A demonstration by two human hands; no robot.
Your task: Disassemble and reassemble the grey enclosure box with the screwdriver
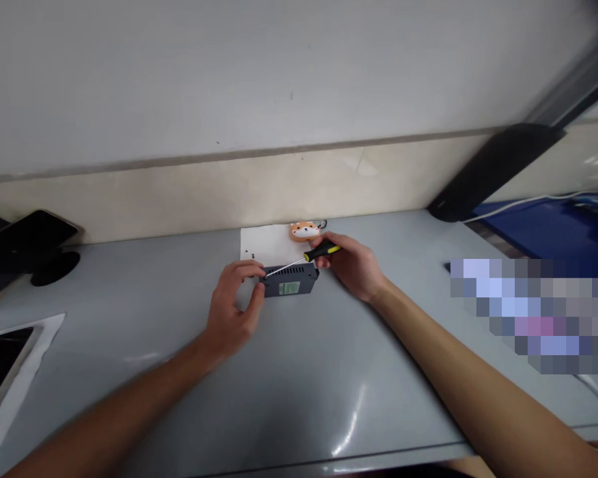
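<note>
A small dark box (274,287) with a row of vent slots and a greenish label stands on the grey table. My left hand (233,307) is closed on its left end, thumb on the near side and fingers at the upper corner. My right hand (356,265) grips a screwdriver (323,250) by its black and yellow handle. The thin metal shaft slants left across the box, its tip at the upper left corner near my left fingers. Whether the tip sits in a screw is too small to tell.
Behind the box lies a white paper sheet (259,244) with several tiny dark bits and an orange dog-face case (305,232). A black stand (54,265) and a dark-screened device (2,362) are at left. A black cylinder (493,172) leans at the right back.
</note>
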